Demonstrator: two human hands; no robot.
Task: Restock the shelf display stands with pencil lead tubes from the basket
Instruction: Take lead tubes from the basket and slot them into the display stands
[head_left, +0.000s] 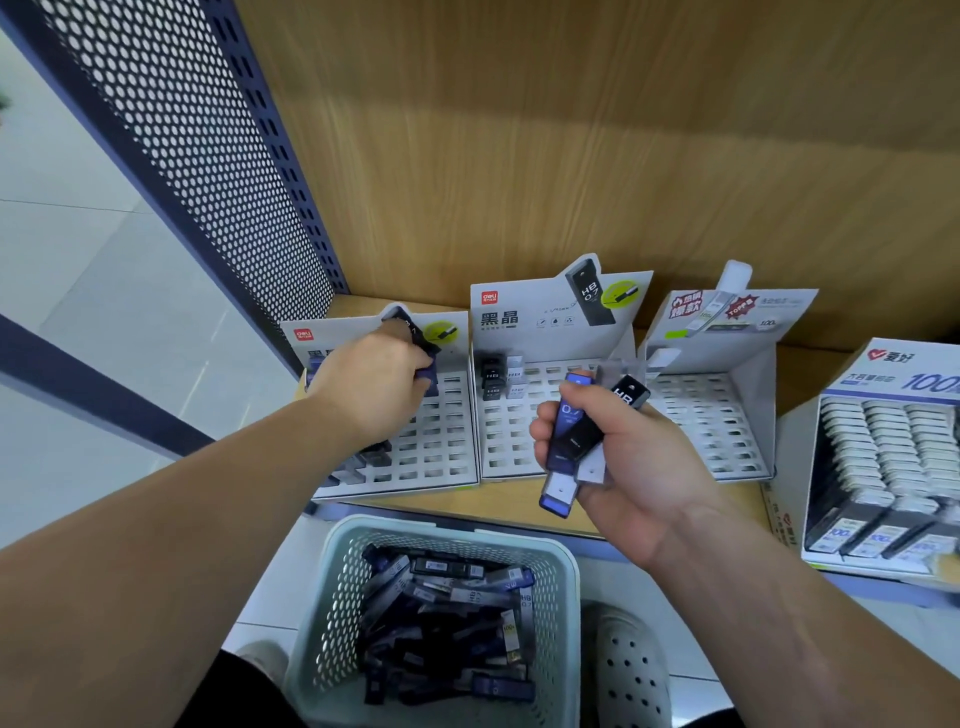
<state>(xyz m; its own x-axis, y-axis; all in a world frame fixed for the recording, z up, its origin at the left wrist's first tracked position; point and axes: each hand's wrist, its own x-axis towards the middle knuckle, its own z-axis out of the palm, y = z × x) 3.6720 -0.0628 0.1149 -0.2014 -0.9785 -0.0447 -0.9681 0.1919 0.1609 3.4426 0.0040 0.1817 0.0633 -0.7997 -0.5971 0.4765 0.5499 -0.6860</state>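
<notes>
slotting blue tube (428, 375) into left stand (448, 441), left hand (371, 382) curled round it. right hand (618, 452) grips fan of spare tubes (571, 434). rest loose in near basket (447, 527). likely light, rigid, slick plastic; pinch flat sides mid-body.

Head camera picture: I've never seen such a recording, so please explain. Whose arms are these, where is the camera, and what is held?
No machine here: a person works with bare hands, and the camera sits on their head, looking forward and down. The left hand grips a dark blue tube at the left display stand. The right hand holds a bunch of lead tubes in front of the middle stand, which has a few tubes in its far left slots. A third stand on the wooden shelf looks nearly empty. Below, a pale basket holds many more tubes.
</notes>
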